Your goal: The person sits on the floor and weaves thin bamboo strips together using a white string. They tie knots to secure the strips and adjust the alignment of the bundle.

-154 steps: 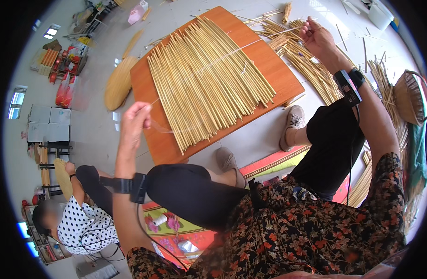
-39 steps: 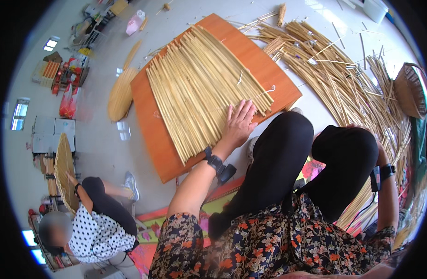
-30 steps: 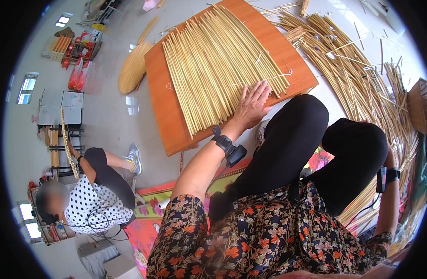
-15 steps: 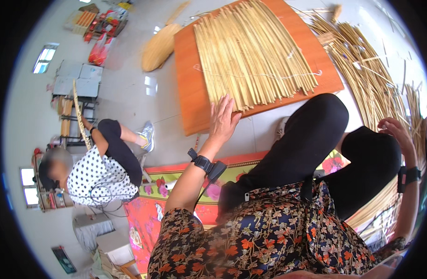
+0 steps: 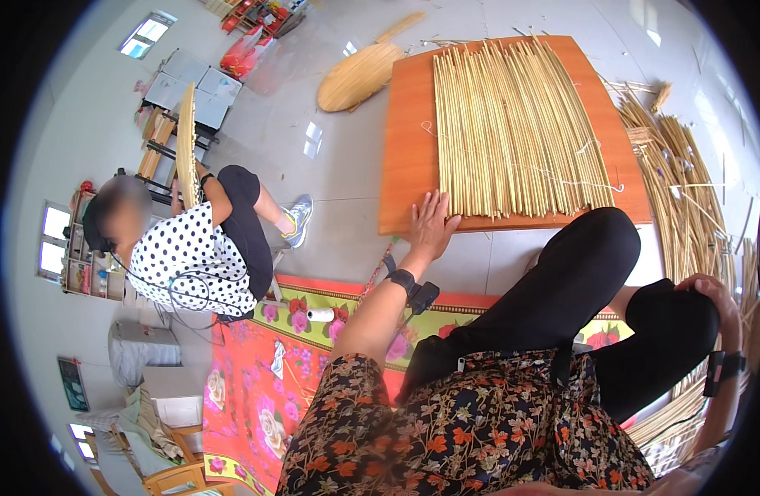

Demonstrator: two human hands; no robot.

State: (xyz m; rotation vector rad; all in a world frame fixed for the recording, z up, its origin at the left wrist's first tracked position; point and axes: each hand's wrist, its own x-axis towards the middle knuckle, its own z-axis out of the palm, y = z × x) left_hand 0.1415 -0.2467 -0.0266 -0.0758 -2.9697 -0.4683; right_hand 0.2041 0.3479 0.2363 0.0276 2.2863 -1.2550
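Note:
A row of straw-coloured stalks (image 5: 521, 132) lies side by side on an orange-brown board (image 5: 409, 149), with a thin white string (image 5: 545, 178) running across them. My left hand (image 5: 432, 227) rests flat on the board's near left corner, fingers stretched out, beside the lower ends of the stalks. It holds nothing. Over on the right, my right hand (image 5: 712, 293) lies over my bent knee, fingers laid along the dark trousers and nothing seen in it.
A loose heap of stalks (image 5: 686, 198) covers the floor right of the board. An oval woven piece (image 5: 359, 78) lies beyond the board's left side. At left sits another person (image 5: 198, 256) holding a flat straw piece (image 5: 187, 145). A flowered red cloth (image 5: 256, 397) spreads below, with a white spool (image 5: 320, 315).
My view has swung left, so the board appears further right. My right hand has come down onto my knee. My left hand stays at the board's near left corner.

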